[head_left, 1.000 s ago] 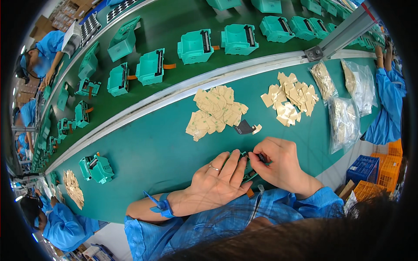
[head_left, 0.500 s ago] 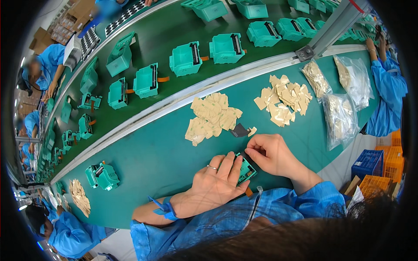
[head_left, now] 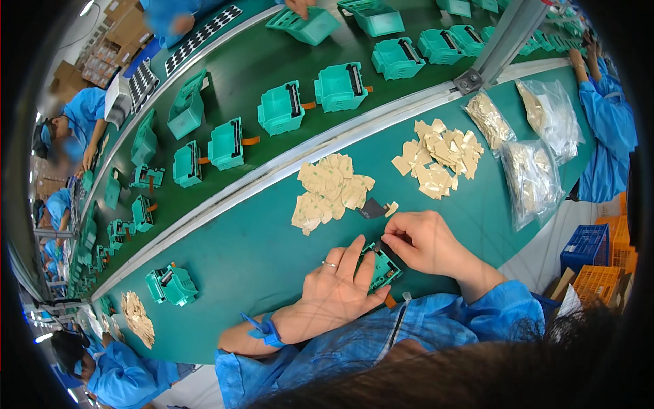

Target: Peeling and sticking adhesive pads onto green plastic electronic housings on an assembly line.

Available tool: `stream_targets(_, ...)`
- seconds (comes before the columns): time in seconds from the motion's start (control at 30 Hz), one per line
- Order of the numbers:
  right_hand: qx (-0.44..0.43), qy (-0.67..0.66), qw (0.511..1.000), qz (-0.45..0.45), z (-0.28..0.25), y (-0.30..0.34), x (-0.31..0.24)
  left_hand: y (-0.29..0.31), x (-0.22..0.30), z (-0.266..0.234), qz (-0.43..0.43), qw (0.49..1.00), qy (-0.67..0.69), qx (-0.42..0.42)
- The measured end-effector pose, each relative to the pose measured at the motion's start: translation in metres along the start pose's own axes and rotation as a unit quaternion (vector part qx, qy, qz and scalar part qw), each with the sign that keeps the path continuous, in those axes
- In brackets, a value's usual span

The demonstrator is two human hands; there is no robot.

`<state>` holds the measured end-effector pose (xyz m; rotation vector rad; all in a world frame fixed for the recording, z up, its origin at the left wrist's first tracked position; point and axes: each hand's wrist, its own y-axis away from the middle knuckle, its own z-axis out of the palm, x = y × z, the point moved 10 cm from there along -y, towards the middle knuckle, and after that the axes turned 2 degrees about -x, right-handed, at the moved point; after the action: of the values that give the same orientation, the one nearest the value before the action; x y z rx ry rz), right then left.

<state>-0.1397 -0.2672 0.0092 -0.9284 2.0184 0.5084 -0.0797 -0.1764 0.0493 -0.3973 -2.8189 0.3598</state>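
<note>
My left hand (head_left: 335, 281), with a ring and a blue wrist strap, rests over a green plastic housing (head_left: 387, 270) and grips it against the table. An orange flat cable (head_left: 390, 300) sticks out of the housing's near side. At the housing's far edge, my right hand (head_left: 424, 240) has thumb and forefinger pinched together. Something dark shows by those fingertips, too small to make out. Just beyond lie a black flat piece (head_left: 372, 208) and a small beige scrap (head_left: 391, 208). Farther off is a pile of beige adhesive pieces with green marks (head_left: 330, 187).
Another beige pile (head_left: 439, 157) lies to the right, beside clear bags of pieces (head_left: 531, 180). One green housing (head_left: 172, 284) stands at left near more beige pieces (head_left: 137, 319). Beyond a metal rail (head_left: 272, 175), a belt carries several green housings (head_left: 281, 109). Co-workers in blue surround the line.
The whole view has shifted slightly. My left fingers have spread a little over the housing, while my right pinch stays at its far edge. A co-worker's hand now touches a housing at the top.
</note>
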Motion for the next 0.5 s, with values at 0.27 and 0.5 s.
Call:
stream_targets(0.27, 0.000, -0.019, 1.000, -0.001, -0.018, 0.008, -0.009, -0.001, 0.007, 0.001, 0.023, 1.000, -0.004, -0.005)
stream_targets(0.5, 0.023, -0.150, 0.986, -0.073, -0.038, 0.020, -0.055, 0.016, 0.008, -0.031, 0.140, 0.977, 0.067, 0.143)
